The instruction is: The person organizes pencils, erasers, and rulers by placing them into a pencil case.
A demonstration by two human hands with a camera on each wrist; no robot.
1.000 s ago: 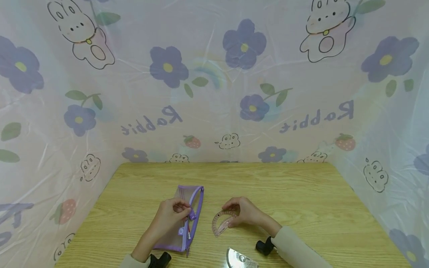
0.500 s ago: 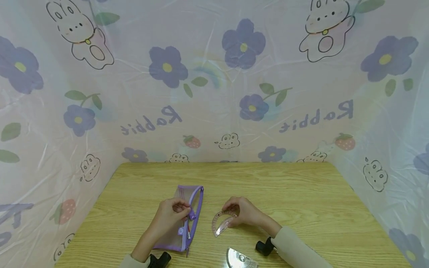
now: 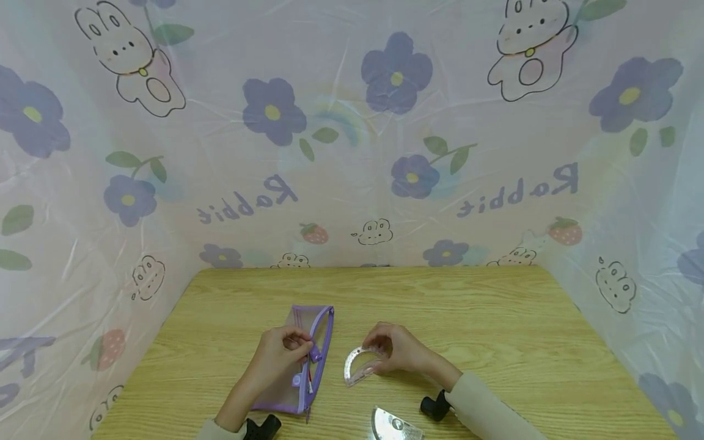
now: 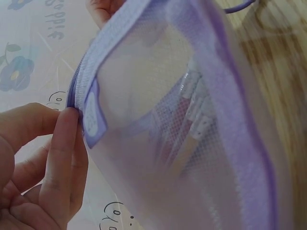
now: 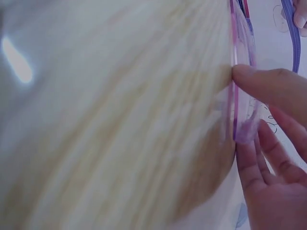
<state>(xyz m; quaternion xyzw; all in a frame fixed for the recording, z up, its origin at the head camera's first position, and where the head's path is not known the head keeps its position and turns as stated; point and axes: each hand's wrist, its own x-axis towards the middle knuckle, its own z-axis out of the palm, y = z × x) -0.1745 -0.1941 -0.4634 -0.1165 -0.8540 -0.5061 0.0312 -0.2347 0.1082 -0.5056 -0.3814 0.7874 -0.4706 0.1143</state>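
Note:
A purple-trimmed mesh pencil case [image 3: 277,391] lies left of the table's middle, its zipped mouth parted. My left hand [image 3: 279,354] pinches the edge of that mouth between thumb and fingers. Through the mesh, several pencils or pens [image 4: 194,108] show in the left wrist view. To the right of the case, my right hand [image 3: 400,349] holds a clear half-round protractor [image 3: 352,368] by its right side, thumb on one face and fingers on the other. The right wrist view catches the protractor [image 5: 235,108] nearly edge-on.
Near the front edge of the wooden table [image 3: 467,305] lies another clear, curved-edged measuring piece [image 3: 395,425], partly cut off by the frame. A printed curtain [image 3: 341,183] stands behind and at both sides of the table.
My right hand has tilted the protractor and shifted it slightly left, toward the pencil case. The left hand and the case have stayed where they were.

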